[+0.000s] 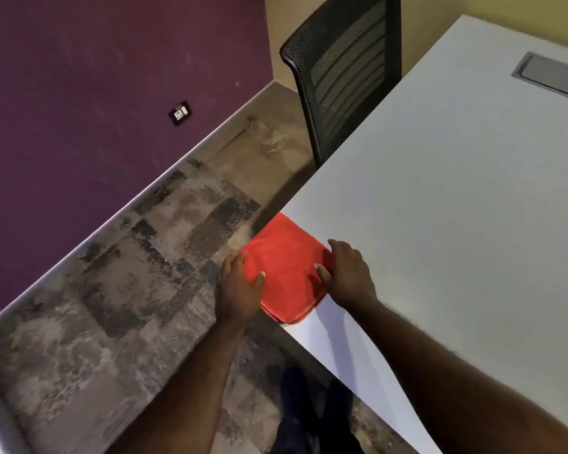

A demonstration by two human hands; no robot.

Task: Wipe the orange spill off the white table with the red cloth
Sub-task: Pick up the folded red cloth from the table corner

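Observation:
A folded red cloth (284, 267) lies at the left edge of the white table (456, 198), partly hanging past the edge. My left hand (238, 286) grips the cloth's left side, thumb on top, fingers underneath. My right hand (350, 273) rests flat on the cloth's right edge, fingers spread, thumb on the fabric. No orange spill shows on the visible tabletop.
A black mesh office chair (345, 70) stands at the table's far left side. A grey cable hatch (551, 75) is set into the tabletop at the far right. Patterned carpet (128, 290) runs to a purple wall with a socket (180, 113). My legs are below the table edge.

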